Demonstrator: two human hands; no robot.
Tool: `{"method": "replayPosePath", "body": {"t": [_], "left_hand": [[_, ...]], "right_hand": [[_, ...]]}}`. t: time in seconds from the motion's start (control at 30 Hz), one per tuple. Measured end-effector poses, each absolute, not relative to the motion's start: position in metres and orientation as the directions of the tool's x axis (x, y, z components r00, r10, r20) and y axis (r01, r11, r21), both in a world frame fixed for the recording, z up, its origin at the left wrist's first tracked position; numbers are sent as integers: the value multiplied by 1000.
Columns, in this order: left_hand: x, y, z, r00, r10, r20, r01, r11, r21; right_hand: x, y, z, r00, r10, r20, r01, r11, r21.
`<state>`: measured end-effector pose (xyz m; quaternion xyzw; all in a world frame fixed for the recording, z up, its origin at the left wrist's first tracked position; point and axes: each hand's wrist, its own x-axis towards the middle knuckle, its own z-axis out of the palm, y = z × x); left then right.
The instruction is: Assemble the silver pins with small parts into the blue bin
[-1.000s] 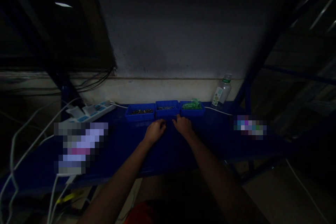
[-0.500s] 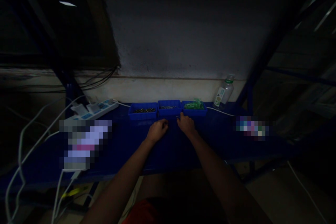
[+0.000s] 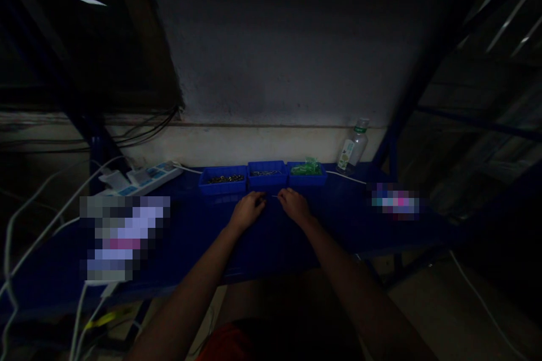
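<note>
My right hand [image 3: 295, 206] is closed in a pinch just in front of the bins. A thin, light-coloured metal pin [image 3: 275, 197] sticks out leftward from its fingertips. To its left, my left hand [image 3: 248, 211] has its fingers curled together; whatever lies between them is too dark to make out. A small gap separates the two hands above the blue table [image 3: 271, 242]. Behind them stand three blue bins: the left bin [image 3: 223, 186] holds small brassy metal parts, the middle bin [image 3: 267, 180] thin metal pieces, and the right bin [image 3: 307, 180] green plastic pieces [image 3: 308, 168].
A clear bottle [image 3: 354, 146] stands by the wall at the back right. On the left lie a white power strip [image 3: 146, 178] with plugs, white cables and a blurred-out bright object [image 3: 131, 231]. Another blurred-out item [image 3: 396, 201] lies at the right.
My right hand has drawn back slightly from the bins, and the pin now points toward my left hand. The view has turned a little to the right.
</note>
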<state>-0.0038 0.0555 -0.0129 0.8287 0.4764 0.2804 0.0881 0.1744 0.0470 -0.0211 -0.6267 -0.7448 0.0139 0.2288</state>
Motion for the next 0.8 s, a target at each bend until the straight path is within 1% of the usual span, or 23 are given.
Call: {"method": "replayPosePath", "body": {"t": [0.13,0.2,0.33,0.47,0.57,0.7,0.8], "left_hand": [[-5,55,-12,454,825,336,724,-561,402],[-5,54,-11,440,827,350,717,-558,417],[-5,53,-8,379,839,391,693,-537,481],[-3,52,-7,450,826,339,674,-564,478],[-1,50,-6,448,831,331,683,-557,473],[-1,50,-6,441,825,354,677,-564,472],[-1,51,-7,457,816,353,674,-577,461]], "right_hand": [[174,39,-21,-214,897,386,842,369,-393],[173,38,-20,-245,885,396,807,412,-423],[172,37,-18,-279,874,397,781,448,-436],[172,36,-16,-308,864,398,750,478,-457],[172,38,-15,-301,870,390,704,479,-525],[172,41,-17,-283,880,381,622,470,-626],[171,41,-18,-278,868,411,561,494,-665]]}}
